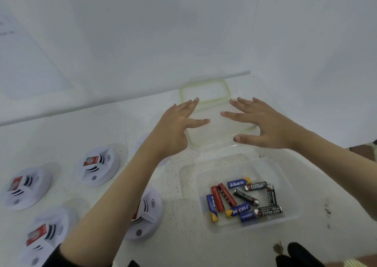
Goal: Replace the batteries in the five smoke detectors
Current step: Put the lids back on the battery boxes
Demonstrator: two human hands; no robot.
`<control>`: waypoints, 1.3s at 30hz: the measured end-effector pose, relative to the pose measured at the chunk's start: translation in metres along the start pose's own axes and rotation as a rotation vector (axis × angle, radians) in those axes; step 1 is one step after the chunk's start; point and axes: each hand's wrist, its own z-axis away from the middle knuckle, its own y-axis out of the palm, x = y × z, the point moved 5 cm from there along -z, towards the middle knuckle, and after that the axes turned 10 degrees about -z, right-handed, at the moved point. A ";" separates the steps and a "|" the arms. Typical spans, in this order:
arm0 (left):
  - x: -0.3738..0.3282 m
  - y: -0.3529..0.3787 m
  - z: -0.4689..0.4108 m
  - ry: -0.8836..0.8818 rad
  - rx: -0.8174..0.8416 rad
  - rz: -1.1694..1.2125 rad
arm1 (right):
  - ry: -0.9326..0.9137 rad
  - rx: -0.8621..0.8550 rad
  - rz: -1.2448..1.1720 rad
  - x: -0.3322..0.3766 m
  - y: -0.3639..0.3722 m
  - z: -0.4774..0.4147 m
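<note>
Over the clear tub [214,139], left hand [175,122] and right hand [263,124] reach palm-down, fingers spread, holding nothing.

Left hand [175,122] and right hand [263,124] spread over a clear container [212,143]; batteries [244,201] lie in a tub [290,185] — smoke detectors [98,164] leftward.

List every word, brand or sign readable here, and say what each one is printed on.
"EVEREADY": rear black battery in the clear tub.
"EVEREADY": front black battery.
"PKCELL": blue and yellow battery.
Sound-wave arcs: smoke detectors.
Too blurred to read: the other batteries, the detectors' red labels, the wall sheet.
</note>
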 end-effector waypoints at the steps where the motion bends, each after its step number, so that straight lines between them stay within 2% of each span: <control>1: -0.001 0.000 0.001 -0.029 0.018 0.040 | 0.002 0.004 0.005 0.000 0.001 0.001; 3: -0.006 0.008 0.004 -0.083 0.075 0.119 | 0.003 0.012 0.001 0.001 0.003 0.003; 6: -0.018 0.031 0.006 -0.097 0.121 0.060 | 0.016 0.014 -0.002 0.000 0.005 0.003; 10: -0.017 0.042 0.003 -0.109 -0.101 0.069 | -0.016 -0.039 0.053 0.000 0.006 0.002; 17: -0.014 0.048 0.001 -0.101 -0.151 0.101 | -0.091 -0.197 0.101 0.003 0.012 0.003; 21: -0.009 0.042 -0.004 -0.094 -0.056 0.165 | -0.029 -0.127 0.018 -0.001 0.005 0.002; 25: 0.008 0.026 -0.014 -0.033 0.057 0.113 | -0.004 -0.021 -0.125 -0.002 -0.005 0.005; 29: 0.010 0.014 -0.009 -0.076 -0.067 0.058 | 0.026 0.091 -0.160 0.002 -0.003 0.007; 31: 0.003 0.014 -0.002 -0.087 -0.100 0.179 | 0.045 0.076 -0.137 0.003 -0.001 0.008; 33: -0.011 0.018 0.002 -0.069 -0.057 0.282 | 0.044 0.010 -0.114 0.009 0.001 0.008; 36: -0.023 0.034 0.001 -0.048 0.005 0.080 | -0.037 -0.115 -0.053 0.019 0.007 0.006; 39: -0.024 0.044 -0.002 -0.064 -0.086 -0.035 | -0.071 -0.132 -0.088 0.019 0.010 0.007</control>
